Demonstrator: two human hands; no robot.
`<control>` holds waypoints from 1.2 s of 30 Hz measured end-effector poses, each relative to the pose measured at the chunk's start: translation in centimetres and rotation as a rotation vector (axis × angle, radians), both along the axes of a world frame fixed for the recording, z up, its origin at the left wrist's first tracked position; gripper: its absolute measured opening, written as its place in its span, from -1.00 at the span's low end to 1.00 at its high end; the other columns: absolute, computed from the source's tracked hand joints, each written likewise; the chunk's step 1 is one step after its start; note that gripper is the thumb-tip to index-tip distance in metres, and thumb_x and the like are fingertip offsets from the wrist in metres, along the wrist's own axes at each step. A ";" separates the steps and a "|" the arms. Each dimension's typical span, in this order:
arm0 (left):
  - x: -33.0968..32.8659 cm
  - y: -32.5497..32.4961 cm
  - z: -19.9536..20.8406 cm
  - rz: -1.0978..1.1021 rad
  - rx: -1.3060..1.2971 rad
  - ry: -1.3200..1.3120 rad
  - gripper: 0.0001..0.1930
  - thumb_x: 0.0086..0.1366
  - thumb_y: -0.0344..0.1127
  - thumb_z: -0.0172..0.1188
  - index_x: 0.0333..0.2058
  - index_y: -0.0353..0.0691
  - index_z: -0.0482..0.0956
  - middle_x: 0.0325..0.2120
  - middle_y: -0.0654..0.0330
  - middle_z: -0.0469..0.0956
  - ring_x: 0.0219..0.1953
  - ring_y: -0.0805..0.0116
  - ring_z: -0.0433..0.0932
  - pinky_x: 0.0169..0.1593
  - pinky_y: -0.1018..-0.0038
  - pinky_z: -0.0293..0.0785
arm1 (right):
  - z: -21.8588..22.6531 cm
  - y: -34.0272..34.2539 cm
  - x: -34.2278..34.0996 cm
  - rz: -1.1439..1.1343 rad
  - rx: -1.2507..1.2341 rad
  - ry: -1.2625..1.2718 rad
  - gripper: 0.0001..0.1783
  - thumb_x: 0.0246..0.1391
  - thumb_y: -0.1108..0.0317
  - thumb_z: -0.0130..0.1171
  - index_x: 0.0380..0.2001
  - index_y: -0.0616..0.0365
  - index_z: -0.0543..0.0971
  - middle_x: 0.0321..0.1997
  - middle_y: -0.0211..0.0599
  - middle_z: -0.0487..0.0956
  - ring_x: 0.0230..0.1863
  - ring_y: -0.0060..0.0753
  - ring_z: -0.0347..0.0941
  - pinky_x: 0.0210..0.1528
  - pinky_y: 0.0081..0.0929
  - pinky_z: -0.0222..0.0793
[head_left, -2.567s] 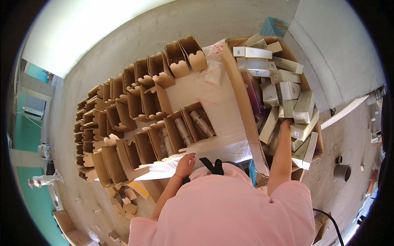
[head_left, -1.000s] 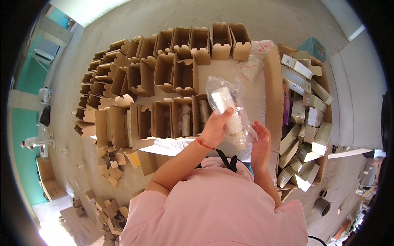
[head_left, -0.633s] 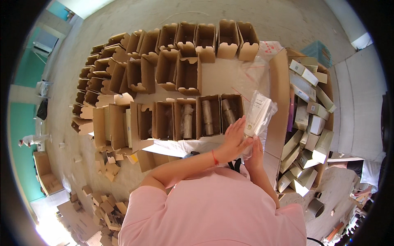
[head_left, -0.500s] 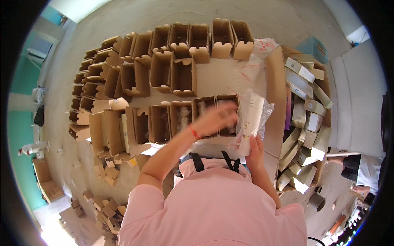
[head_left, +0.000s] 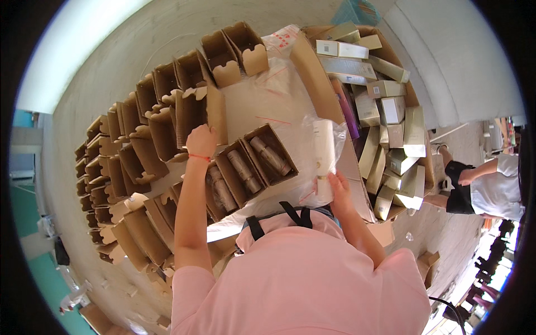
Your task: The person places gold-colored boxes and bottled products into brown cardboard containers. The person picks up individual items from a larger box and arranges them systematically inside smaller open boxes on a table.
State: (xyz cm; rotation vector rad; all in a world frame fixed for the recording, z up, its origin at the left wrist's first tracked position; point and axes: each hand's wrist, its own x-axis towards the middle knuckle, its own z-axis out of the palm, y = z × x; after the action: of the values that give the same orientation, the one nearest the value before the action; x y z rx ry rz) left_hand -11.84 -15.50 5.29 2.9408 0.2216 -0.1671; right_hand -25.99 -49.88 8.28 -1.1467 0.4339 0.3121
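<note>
My left hand (head_left: 201, 140) is closed on the near edge of an open brown cardboard box (head_left: 216, 114), the one at the right end of the middle row. In my right hand (head_left: 340, 192) is a pale bottle (head_left: 324, 148) with clear plastic film (head_left: 339, 133) around it, held by its lower end beside the large carton. Between my hands stands a row of open boxes; clear-wrapped cylindrical bottles (head_left: 270, 157) lie in the ones at its right end. The fingertips of my left hand are partly hidden.
More open cardboard boxes (head_left: 159, 84) fill the left and far side of the work surface. At the right, a large carton (head_left: 312, 78) holds many pale slim boxes (head_left: 368, 109) in a heap. A person in a white shirt (head_left: 494, 187) is farther right.
My left hand has left the near row of boxes and taken hold of a box in the middle row. The view has turned to the right. My right hand still holds the bottle.
</note>
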 end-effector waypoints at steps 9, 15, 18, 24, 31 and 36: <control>0.6 -9.4 12.7 -0.885 -0.013 -0.259 -0.86 0.09 -0.38 0.03 -0.52 -0.12 0.59 -0.54 0.13 0.55 -0.32 0.22 0.52 0.11 0.29 0.25 | 1.0 -5.6 1.8 -0.287 0.127 -0.155 -0.62 0.19 0.10 -0.14 -0.20 0.25 0.38 -0.41 -0.21 0.49 -0.43 -0.41 0.42 -0.34 -0.44 0.36; 5.0 -15.8 7.2 -1.284 0.343 -0.065 -0.80 0.07 -0.39 0.01 -0.54 -0.02 0.64 -0.51 0.27 0.58 -0.25 0.34 0.52 0.21 0.30 0.14 | 1.8 -9.6 0.9 -0.434 0.082 -0.175 -0.60 0.17 0.10 -0.13 -0.14 0.23 0.38 -0.36 -0.24 0.47 -0.36 -0.34 0.45 -0.29 -0.30 0.41; 5.4 -17.7 1.7 -1.191 0.378 0.085 -0.80 0.04 -0.37 0.04 -0.48 0.03 0.66 -0.47 0.24 0.57 -0.17 0.29 0.48 0.25 0.29 0.08 | 2.6 -9.7 0.0 -0.373 0.034 -0.242 -0.68 0.19 0.24 -0.08 -0.09 0.22 0.38 -0.35 -0.28 0.50 -0.37 -0.47 0.45 -0.30 -0.48 0.39; 3.7 -17.6 -4.1 -1.182 0.476 0.099 -0.80 0.03 -0.41 0.07 -0.44 0.03 0.65 -0.33 0.25 0.55 -0.08 0.26 0.44 0.26 0.28 0.06 | 1.2 -9.0 0.9 -0.027 -0.125 -0.224 -0.61 0.10 0.33 0.01 -0.01 0.23 0.37 -0.22 -0.29 0.53 -0.26 -0.38 0.47 -0.18 -0.44 0.38; 3.0 -14.9 -4.1 -1.001 0.161 0.137 -0.86 0.00 -0.43 0.12 -0.44 -0.12 0.62 -0.33 0.24 0.54 -0.10 0.25 0.44 0.13 0.35 0.25 | 1.4 -1.5 8.5 0.652 -1.135 -0.341 -0.40 -0.07 0.24 0.00 0.07 0.30 0.28 -0.19 0.10 0.53 -0.11 0.09 0.45 -0.04 -0.18 0.33; 2.8 -14.4 -5.9 -1.158 0.065 -0.104 -0.85 0.02 -0.43 0.06 -0.49 -0.11 0.61 -0.43 0.22 0.54 -0.19 0.23 0.47 0.02 0.39 0.34 | -6.8 2.2 14.8 0.867 -1.281 -0.200 -0.39 -0.05 0.21 0.00 0.06 0.33 0.26 -0.15 0.22 0.48 -0.08 0.17 0.41 -0.01 -0.10 0.31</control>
State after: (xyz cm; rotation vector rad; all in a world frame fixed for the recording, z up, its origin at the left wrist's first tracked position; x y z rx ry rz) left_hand -9.05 -29.90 -0.64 2.7112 -1.4962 -0.1470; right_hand -11.18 -47.70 1.49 -2.5904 -0.1487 0.6996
